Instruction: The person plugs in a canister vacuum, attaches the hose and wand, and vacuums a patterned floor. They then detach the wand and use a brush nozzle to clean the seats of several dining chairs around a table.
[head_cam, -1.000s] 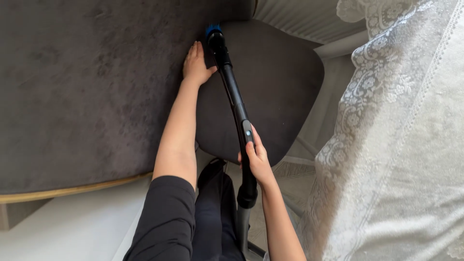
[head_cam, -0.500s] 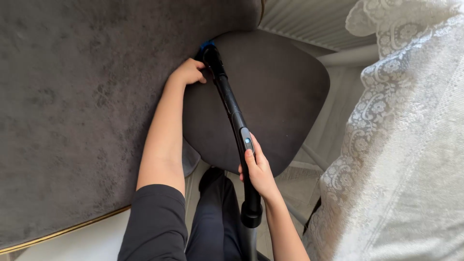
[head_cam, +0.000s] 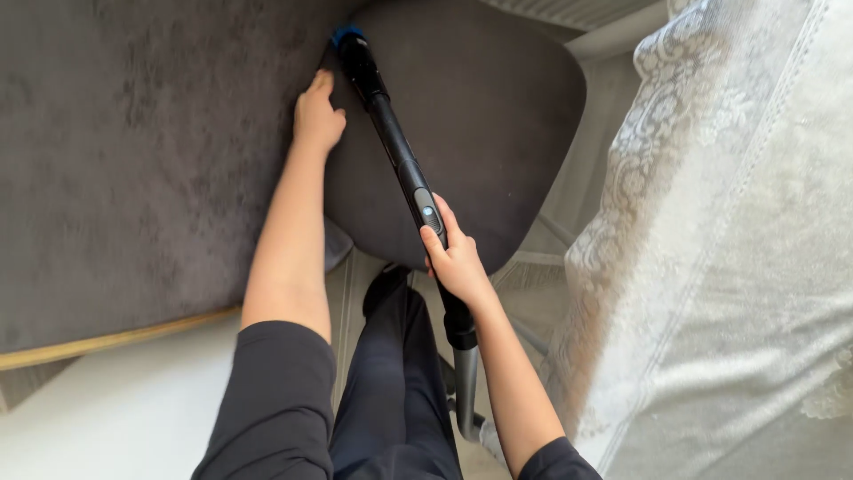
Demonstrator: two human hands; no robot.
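My right hand (head_cam: 455, 260) grips the black vacuum wand (head_cam: 397, 158) just below its blue-lit button. The wand runs up and left to a blue-tipped nozzle (head_cam: 348, 41), which sits in the gap between the dark grey sofa seat (head_cam: 133, 142) and a rounded dark grey cushion (head_cam: 484, 116). My left hand (head_cam: 316, 114) lies flat on the seat's edge right beside the nozzle, fingers pointing up, pressing at the seam where the cushion meets the seat.
A white lace curtain (head_cam: 729, 240) hangs along the right side. The sofa has a gold trim edge (head_cam: 115, 340) at lower left above a pale floor (head_cam: 115, 427). My dark-trousered legs (head_cam: 391, 391) stand below the cushion.
My left hand went from flat to curled at the seam, and now lies flat again beside the nozzle. The wand stays in the gap, and the view shifted slightly.
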